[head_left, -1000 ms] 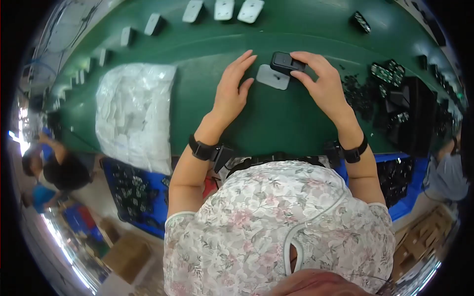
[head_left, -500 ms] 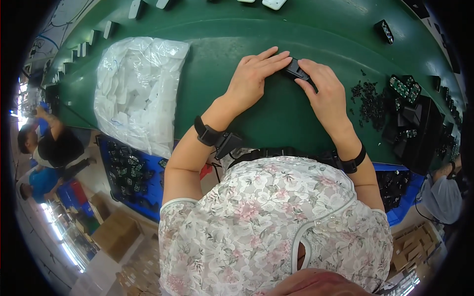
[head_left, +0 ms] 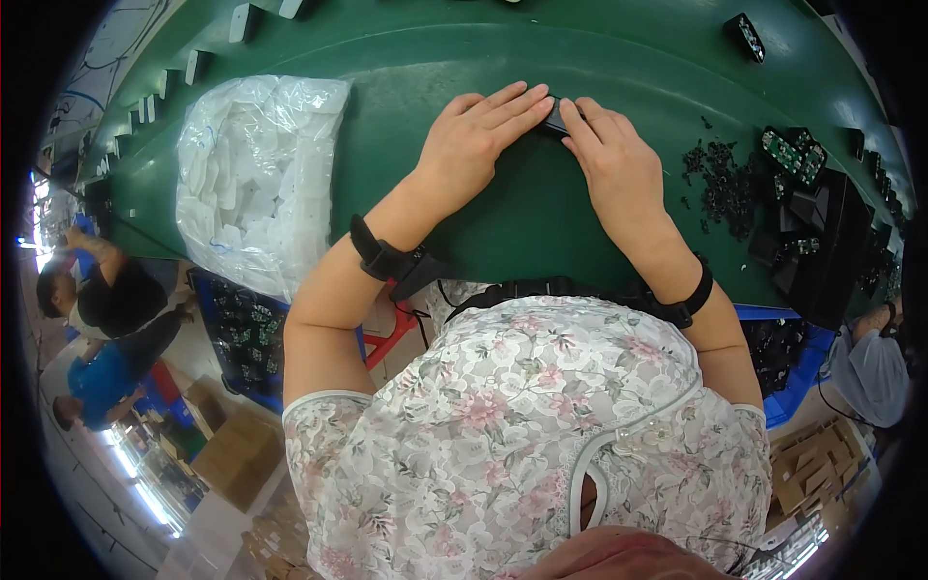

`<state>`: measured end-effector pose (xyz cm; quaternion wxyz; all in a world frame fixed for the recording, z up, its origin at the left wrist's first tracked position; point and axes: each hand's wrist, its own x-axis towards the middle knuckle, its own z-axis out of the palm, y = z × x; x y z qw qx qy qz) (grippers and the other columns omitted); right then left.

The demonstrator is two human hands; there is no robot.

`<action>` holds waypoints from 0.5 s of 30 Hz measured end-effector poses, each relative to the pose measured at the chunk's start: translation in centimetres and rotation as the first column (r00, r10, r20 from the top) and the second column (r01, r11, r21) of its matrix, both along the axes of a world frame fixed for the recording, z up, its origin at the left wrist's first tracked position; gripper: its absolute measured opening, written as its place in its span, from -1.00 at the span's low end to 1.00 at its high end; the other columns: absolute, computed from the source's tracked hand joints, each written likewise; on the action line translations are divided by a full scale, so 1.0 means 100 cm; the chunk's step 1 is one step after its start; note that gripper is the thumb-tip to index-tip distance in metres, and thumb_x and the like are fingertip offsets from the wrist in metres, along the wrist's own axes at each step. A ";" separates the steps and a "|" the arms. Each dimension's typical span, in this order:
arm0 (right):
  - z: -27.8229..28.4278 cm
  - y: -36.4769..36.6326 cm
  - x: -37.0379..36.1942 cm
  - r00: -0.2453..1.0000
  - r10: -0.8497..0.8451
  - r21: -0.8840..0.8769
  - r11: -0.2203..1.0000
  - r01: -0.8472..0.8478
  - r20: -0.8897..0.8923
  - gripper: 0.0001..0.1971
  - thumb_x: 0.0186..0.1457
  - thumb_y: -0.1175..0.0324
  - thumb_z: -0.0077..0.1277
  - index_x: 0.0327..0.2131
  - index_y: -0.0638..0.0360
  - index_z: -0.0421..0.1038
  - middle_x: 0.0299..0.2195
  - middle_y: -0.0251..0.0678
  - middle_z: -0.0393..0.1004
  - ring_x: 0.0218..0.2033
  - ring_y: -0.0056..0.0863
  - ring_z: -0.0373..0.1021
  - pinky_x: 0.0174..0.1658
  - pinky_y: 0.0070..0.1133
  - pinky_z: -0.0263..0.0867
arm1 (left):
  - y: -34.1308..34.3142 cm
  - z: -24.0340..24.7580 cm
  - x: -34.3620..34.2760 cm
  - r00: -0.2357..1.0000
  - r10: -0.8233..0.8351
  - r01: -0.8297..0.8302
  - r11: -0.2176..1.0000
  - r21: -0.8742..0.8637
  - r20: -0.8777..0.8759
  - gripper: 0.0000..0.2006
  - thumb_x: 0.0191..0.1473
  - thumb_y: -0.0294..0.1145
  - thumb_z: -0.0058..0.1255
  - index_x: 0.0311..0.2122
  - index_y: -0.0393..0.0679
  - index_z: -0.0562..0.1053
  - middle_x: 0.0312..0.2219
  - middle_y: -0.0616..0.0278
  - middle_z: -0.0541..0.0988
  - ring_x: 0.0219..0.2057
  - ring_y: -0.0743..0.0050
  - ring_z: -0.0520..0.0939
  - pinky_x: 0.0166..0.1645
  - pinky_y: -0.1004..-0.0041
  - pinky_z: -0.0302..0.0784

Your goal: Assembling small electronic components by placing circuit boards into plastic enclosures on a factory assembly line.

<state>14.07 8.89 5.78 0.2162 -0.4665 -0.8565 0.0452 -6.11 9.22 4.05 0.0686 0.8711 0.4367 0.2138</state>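
A small black plastic case (head_left: 556, 118) sits on the green work surface, mostly covered by my fingers. My left hand (head_left: 469, 145) reaches it from the left, its fingers pressed together along the case's far left edge. From the other side my right hand (head_left: 616, 159) grips it, the fingers lying over the top and right edge. Both hands hold the case low over the table. Scattered to the right of my right hand lies a pile of small black parts (head_left: 717, 179).
A clear plastic bag (head_left: 256, 184) of white pieces lies at left. Green circuit boards (head_left: 793, 155) and black housings (head_left: 822, 261) crowd the right side. One open housing (head_left: 744, 37) stands far right. Blue bins (head_left: 800, 372) flank me below the table. Another person (head_left: 116, 290) is at far left.
Both hands have shifted slightly left and away from me with the case. My right fingers, earlier pinching its side, now lie flatter over it, hiding more of it.
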 end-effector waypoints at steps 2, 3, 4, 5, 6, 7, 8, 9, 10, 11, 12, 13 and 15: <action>0.000 0.005 0.004 1.000 -0.028 0.047 0.999 0.028 0.003 -0.63 -0.07 0.41 0.13 -0.11 0.11 0.43 -0.14 -0.32 0.46 -0.21 -0.38 0.42 -0.20 -0.53 0.38 | 0.001 -0.002 0.006 1.000 -0.007 0.006 0.999 0.034 0.020 -0.44 -0.19 -0.64 0.00 0.05 -0.09 0.37 0.06 0.26 0.41 0.06 0.32 0.43 0.02 0.36 0.33; 0.003 0.012 0.009 0.995 0.010 -0.051 0.999 -0.016 -0.101 -0.65 -0.07 0.39 0.12 -0.12 0.12 0.44 -0.16 -0.29 0.48 -0.22 -0.34 0.42 -0.19 -0.51 0.37 | 0.002 -0.003 0.011 0.999 -0.014 0.011 0.997 0.072 0.043 -0.45 -0.19 -0.58 0.05 0.04 -0.14 0.36 0.04 0.20 0.43 0.04 0.28 0.45 -0.01 0.35 0.37; 0.006 0.019 0.013 0.978 0.038 -0.138 0.988 -0.067 -0.206 -0.67 -0.06 0.37 0.12 -0.14 0.13 0.45 -0.18 -0.26 0.50 -0.22 -0.31 0.43 -0.18 -0.49 0.37 | 0.002 -0.004 0.012 0.998 -0.032 0.027 0.996 0.089 0.056 -0.45 -0.19 -0.58 0.05 0.04 -0.14 0.36 0.04 0.20 0.43 0.04 0.28 0.45 -0.01 0.35 0.37; 0.007 0.028 0.021 0.965 0.058 -0.185 0.977 -0.108 -0.254 -0.68 -0.05 0.33 0.12 -0.16 0.16 0.47 -0.21 -0.22 0.51 -0.22 -0.26 0.44 -0.16 -0.48 0.37 | 0.004 -0.006 0.017 0.994 -0.010 -0.003 0.994 0.112 0.112 -0.47 -0.19 -0.55 0.09 0.02 -0.19 0.37 -0.02 0.14 0.45 -0.01 0.21 0.47 -0.04 0.34 0.39; 0.009 0.037 0.025 0.952 0.069 -0.222 0.965 -0.139 -0.297 -0.69 -0.04 0.29 0.11 -0.19 0.18 0.48 -0.23 -0.18 0.52 -0.23 -0.22 0.44 -0.15 -0.46 0.36 | 0.008 -0.006 0.023 0.984 -0.001 -0.023 0.990 0.137 0.176 -0.48 -0.20 -0.52 0.12 -0.01 -0.24 0.37 -0.07 0.08 0.48 -0.05 0.14 0.49 -0.07 0.32 0.42; 0.014 0.046 0.028 0.950 0.057 -0.339 0.926 -0.165 -0.308 -0.69 -0.03 0.26 0.10 -0.20 0.19 0.49 -0.24 -0.16 0.52 -0.23 -0.18 0.44 -0.15 -0.46 0.36 | 0.015 -0.003 0.028 0.983 0.003 -0.026 0.992 0.121 0.185 -0.51 -0.19 -0.53 0.13 -0.04 -0.25 0.38 -0.13 0.05 0.49 -0.10 0.10 0.49 -0.09 0.30 0.43; 0.015 0.056 0.029 0.946 0.030 -0.448 0.875 -0.181 -0.323 -0.68 -0.02 0.23 0.09 -0.21 0.20 0.49 -0.25 -0.13 0.52 -0.23 -0.15 0.44 -0.15 -0.45 0.36 | 0.022 -0.001 0.031 0.981 -0.003 -0.018 0.994 0.106 0.194 -0.54 -0.18 -0.54 0.13 -0.07 -0.27 0.38 -0.19 0.02 0.50 -0.14 0.05 0.50 -0.10 0.28 0.44; 0.004 0.065 0.033 0.911 -0.012 -0.480 0.853 -0.206 -0.412 -0.67 0.00 0.19 0.08 -0.22 0.21 0.50 -0.26 -0.10 0.52 -0.24 -0.13 0.45 -0.17 -0.45 0.36 | 0.028 -0.007 0.034 0.980 0.024 -0.044 0.994 0.098 0.198 -0.59 -0.17 -0.56 0.12 -0.10 -0.26 0.40 -0.24 0.03 0.50 -0.22 0.03 0.50 -0.13 0.28 0.43; -0.006 0.068 0.036 0.900 -0.033 -0.400 0.902 -0.160 -0.435 -0.64 0.01 0.17 0.07 -0.20 0.24 0.48 -0.25 -0.09 0.51 -0.22 -0.13 0.43 -0.14 -0.42 0.35 | 0.032 -0.008 0.035 0.976 0.051 -0.065 0.996 0.057 0.213 -0.62 -0.12 -0.56 0.09 -0.10 -0.23 0.41 -0.26 0.03 0.50 -0.25 0.04 0.49 -0.16 0.26 0.43; -0.010 0.065 0.039 0.906 -0.065 -0.286 0.956 -0.064 -0.419 -0.57 0.01 0.11 0.07 -0.16 0.25 0.44 -0.20 -0.10 0.48 -0.15 -0.14 0.39 -0.09 -0.41 0.31 | 0.036 -0.011 0.035 0.963 0.109 -0.111 0.994 -0.004 0.247 -0.65 -0.06 -0.53 0.08 -0.09 -0.22 0.41 -0.27 0.03 0.50 -0.26 0.05 0.50 -0.16 0.26 0.43; -0.005 0.062 0.043 0.903 -0.094 -0.226 0.974 -0.003 -0.419 -0.55 0.00 0.10 0.07 -0.13 0.23 0.41 -0.16 -0.14 0.44 -0.10 -0.16 0.34 -0.05 -0.39 0.28 | 0.046 -0.024 0.032 0.950 0.190 -0.173 0.981 -0.085 0.248 -0.69 0.00 -0.45 0.08 -0.10 -0.22 0.42 -0.28 0.01 0.52 -0.29 0.07 0.52 -0.19 0.28 0.45; 0.001 0.058 0.051 0.888 -0.138 -0.168 0.983 0.070 -0.439 -0.55 -0.03 0.09 0.10 -0.13 0.20 0.41 -0.19 -0.18 0.44 -0.12 -0.19 0.34 -0.07 -0.39 0.28 | 0.061 -0.045 0.025 0.902 0.230 -0.188 0.971 -0.147 0.365 -0.73 0.09 -0.42 0.03 -0.11 -0.32 0.42 -0.32 0.11 0.56 -0.42 0.43 0.57 -0.31 0.49 0.49; 0.010 0.042 0.074 0.933 -0.256 -0.047 0.967 0.252 -0.254 -0.54 -0.10 0.09 0.15 -0.15 0.16 0.40 -0.28 -0.26 0.39 -0.20 -0.29 0.32 -0.16 -0.42 0.28 | 0.083 -0.019 0.052 0.784 0.413 -0.152 0.852 -0.501 0.464 -0.69 0.15 -0.32 -0.03 -0.11 -0.36 0.43 -0.46 0.18 0.57 -0.55 0.63 0.53 -0.43 0.61 0.44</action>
